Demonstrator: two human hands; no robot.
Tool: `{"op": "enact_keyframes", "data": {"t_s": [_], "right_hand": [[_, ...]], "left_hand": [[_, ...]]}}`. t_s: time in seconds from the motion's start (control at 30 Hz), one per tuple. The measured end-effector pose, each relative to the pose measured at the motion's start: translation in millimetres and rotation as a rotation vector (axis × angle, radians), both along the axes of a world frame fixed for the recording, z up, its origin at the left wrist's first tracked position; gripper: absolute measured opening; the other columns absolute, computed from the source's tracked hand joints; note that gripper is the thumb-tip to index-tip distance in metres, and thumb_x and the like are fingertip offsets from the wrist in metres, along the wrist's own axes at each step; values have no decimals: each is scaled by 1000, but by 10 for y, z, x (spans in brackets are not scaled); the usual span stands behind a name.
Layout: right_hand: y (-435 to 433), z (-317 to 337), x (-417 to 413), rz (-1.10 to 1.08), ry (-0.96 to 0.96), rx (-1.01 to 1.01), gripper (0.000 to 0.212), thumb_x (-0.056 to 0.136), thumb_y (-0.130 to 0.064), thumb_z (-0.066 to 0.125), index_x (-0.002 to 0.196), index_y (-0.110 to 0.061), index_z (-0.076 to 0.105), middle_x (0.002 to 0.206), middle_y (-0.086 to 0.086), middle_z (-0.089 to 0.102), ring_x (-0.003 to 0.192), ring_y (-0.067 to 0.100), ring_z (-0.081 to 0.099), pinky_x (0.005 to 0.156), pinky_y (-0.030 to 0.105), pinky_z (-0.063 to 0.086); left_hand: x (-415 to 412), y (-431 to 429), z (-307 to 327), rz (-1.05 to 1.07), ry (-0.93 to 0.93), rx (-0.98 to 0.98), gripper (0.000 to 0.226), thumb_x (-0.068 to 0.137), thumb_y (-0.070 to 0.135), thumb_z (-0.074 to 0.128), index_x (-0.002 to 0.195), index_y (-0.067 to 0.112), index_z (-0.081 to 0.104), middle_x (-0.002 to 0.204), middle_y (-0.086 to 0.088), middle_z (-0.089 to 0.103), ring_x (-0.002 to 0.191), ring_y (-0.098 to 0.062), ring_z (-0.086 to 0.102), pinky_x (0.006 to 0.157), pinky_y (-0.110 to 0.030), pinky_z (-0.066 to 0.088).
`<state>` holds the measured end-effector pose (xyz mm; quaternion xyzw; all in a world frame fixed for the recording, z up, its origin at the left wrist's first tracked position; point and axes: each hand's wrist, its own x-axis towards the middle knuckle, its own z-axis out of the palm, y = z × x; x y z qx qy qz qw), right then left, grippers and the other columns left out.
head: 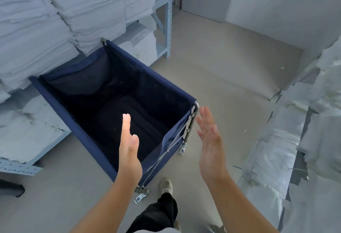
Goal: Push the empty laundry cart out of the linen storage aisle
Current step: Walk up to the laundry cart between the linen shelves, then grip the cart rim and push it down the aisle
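Observation:
A navy fabric laundry cart (pixel 70 118) on a metal frame with castors stands in the aisle, turned at an angle, and its inside is empty. Its far left corner sits close against the linen shelf. My left hand (pixel 129 149) hovers with straight fingers over the cart's near edge, touching nothing that I can see. My right hand (pixel 210 146) is held open, palm facing left, just right of the cart's near right metal post (pixel 194 114) and apart from it.
Metal shelving (pixel 168 20) with stacked white linens (pixel 73 11) runs along the left. More wrapped linen bundles (pixel 287 149) line the right. Bare grey floor (pixel 230 62) stretches ahead to a wall and a doorway. My foot (pixel 166 185) is behind the cart.

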<state>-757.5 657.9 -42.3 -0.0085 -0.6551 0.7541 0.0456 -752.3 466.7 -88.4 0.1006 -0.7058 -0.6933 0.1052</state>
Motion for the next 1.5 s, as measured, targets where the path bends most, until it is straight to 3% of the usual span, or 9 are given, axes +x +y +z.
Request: {"op": "enact_keyframes", "data": {"t_s": [0.3, 0.4, 0.47, 0.57, 0.7, 0.93, 1.2, 1.4, 1.5], "right_hand": [[-41, -93, -856, 59, -39, 46, 56, 90, -69, 37, 142, -49, 43, 151, -29, 44, 146, 4, 37, 121, 31, 27], [-30, -209, -1050, 107, -42, 125, 58, 90, -64, 39, 145, -45, 37, 152, -33, 40, 147, -2, 32, 115, 12, 28], [-4, -279, -1174, 135, -41, 197, 59, 90, -60, 43, 146, -45, 34, 154, -33, 35, 147, -5, 28, 110, 6, 26], [68, -415, -1376, 226, 59, 460, 60, 91, -54, 47, 148, -45, 30, 160, -27, 25, 151, -3, 19, 120, 18, 20], [169, -672, -1671, 373, 185, 1020, 73, 90, -67, 41, 155, -41, 18, 167, -14, 5, 156, 9, 3, 126, 48, 13], [230, -1064, -2284, 638, 237, 1429, 88, 86, -81, 18, 159, -32, 21, 170, -2, -2, 157, 21, -7, 124, 55, 10], [416, -1420, -2805, 793, 447, 1649, 86, 90, -79, 22, 156, -26, 32, 168, 8, 18, 156, 31, 12, 118, 63, 18], [600, -1731, -3131, 847, 464, 1728, 86, 89, -78, 25, 154, -23, 38, 167, 11, 22, 154, 35, 15, 116, 64, 23], [578, -1872, -3323, 873, 478, 1753, 86, 89, -77, 26, 154, -23, 37, 167, 11, 21, 154, 36, 14, 116, 63, 24]], "left_hand": [[-544, -38, -25, 106, -14, -140, 72, 88, 45, 32, 157, 37, 13, 156, 42, 16, 148, 9, 13, 118, -13, 14], [-635, -143, -124, 175, 35, -272, 74, 94, 42, 32, 160, 22, 7, 159, 39, 11, 151, 1, 11, 124, -27, 11], [-665, -212, -170, 196, 21, -330, 74, 94, 42, 34, 160, 28, 4, 161, 34, 9, 153, -4, 9, 125, -46, 9], [-660, -323, -275, 233, -56, -537, 70, 93, 48, 38, 157, 40, 9, 168, 15, 0, 155, -10, -1, 124, -54, 1], [-555, -457, -499, 284, -250, -816, 81, 90, 60, 39, 157, 19, 21, 169, -5, 3, 156, -23, -3, 120, -50, 1], [-340, -685, -1043, 296, -694, -1015, 85, 90, 55, 59, 157, 13, 25, 167, -20, 4, 154, -39, 4, 117, -63, 18], [-88, -683, -1337, 300, -986, -1106, 78, 94, 58, 48, 158, 19, 24, 166, -22, 8, 152, -39, 8, 116, -64, 16], [-64, -498, -1464, 313, -1019, -1127, 77, 92, 54, 58, 154, 17, 33, 163, -25, 16, 149, -44, 18, 111, -67, 22], [-45, -515, -1534, 316, -1035, -1155, 86, 85, 69, 51, 152, 17, 37, 161, -28, 20, 146, -47, 22, 105, -69, 28]]}}
